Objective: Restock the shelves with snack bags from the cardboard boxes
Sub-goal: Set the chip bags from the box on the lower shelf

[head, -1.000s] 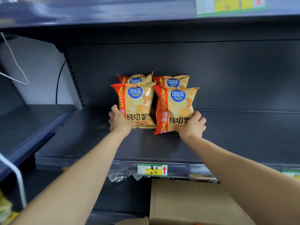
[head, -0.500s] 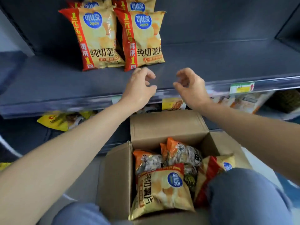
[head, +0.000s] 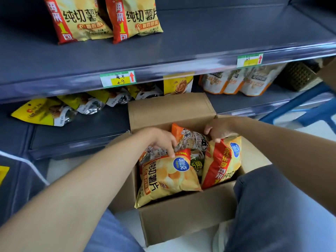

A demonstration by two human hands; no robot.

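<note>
An open cardboard box [head: 181,220] sits on the floor between my knees, holding several snack bags. My left hand [head: 160,140] grips the top edge of a yellow chip bag [head: 167,177] lying flat in the box. My right hand [head: 220,130] pinches the top of a second yellow and red chip bag [head: 221,160] standing at the box's right side. Orange bags [head: 190,137] lie behind them. Two chip bags [head: 103,17] stand on the dark shelf [head: 200,39] above.
Price tags [head: 118,79] mark the shelf's front edge. On the lower shelf [head: 76,128] lie yellow nut bags [head: 45,111] and white and orange pouches [head: 236,80]. A dark woven basket [head: 298,75] sits far right, a blue frame [head: 312,110] below it.
My view dropped from the shelf to the box. Both hands left the shelved bags, came down into the box, and each closed on a chip bag.
</note>
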